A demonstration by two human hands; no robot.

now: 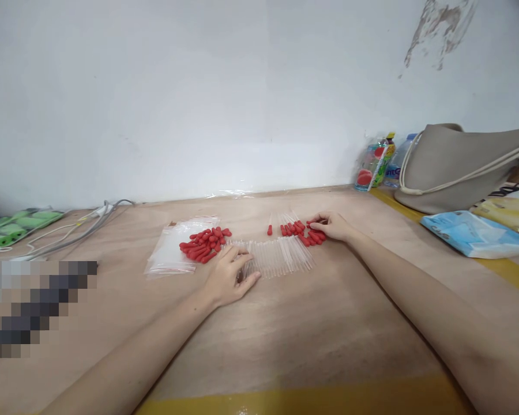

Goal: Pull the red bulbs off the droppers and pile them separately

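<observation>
A row of clear thin tubes [281, 256] lies on the wooden table [285, 334]. My left hand [230, 278] rests at the row's left end, fingers curled onto the tubes. A loose pile of red rubber bulbs [205, 242] sits just beyond it, partly on a clear plastic bag [173, 251]. My right hand [334, 226] reaches to the far right of the row, fingers pinched on tubes fitted with red bulbs [305, 232]. One single red-capped tube [269, 229] lies apart between the two groups.
A grey tote bag [458, 167] and bottles [378, 161] stand at the back right against the white wall. A blue packet [476, 233] lies near them. Green rolls [15, 226] and grey cables [86, 227] sit at the back left. Yellow tape [311, 400] marks the near table edge.
</observation>
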